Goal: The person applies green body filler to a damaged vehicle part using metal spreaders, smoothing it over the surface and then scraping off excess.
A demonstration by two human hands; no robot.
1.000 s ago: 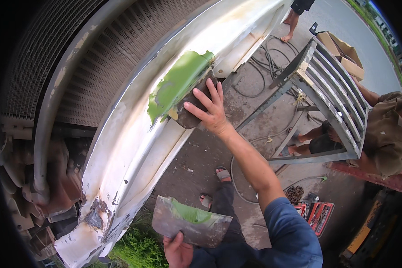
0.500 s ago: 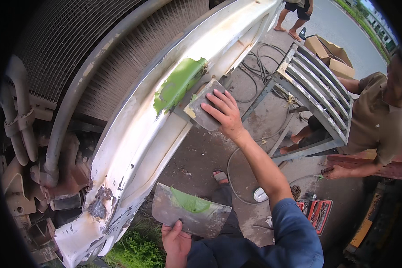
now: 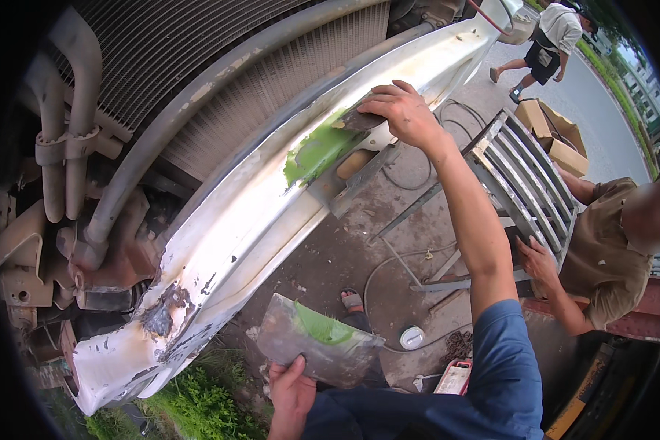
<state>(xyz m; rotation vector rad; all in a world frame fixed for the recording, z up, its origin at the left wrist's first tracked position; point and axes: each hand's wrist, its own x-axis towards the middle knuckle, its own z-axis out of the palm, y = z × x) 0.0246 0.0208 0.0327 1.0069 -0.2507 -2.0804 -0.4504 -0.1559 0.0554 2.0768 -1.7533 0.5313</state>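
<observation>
Head view: both hands on flat plates by a white bumper (image 3: 213,246).
The right hand (image 3: 409,116) is clamped on a dark scraper (image 3: 358,120), which lies against the upper end of a green paste patch (image 3: 320,152) on the bumper. Lower down, the left hand (image 3: 292,389) grips a grey plate (image 3: 280,337), thumb on top, carrying a green smear (image 3: 323,326). A slatted metal stand (image 3: 519,176) is at the right.

Dark spreader (image 3: 356,121) — partly behind right hand (image 3: 411,117)
</observation>
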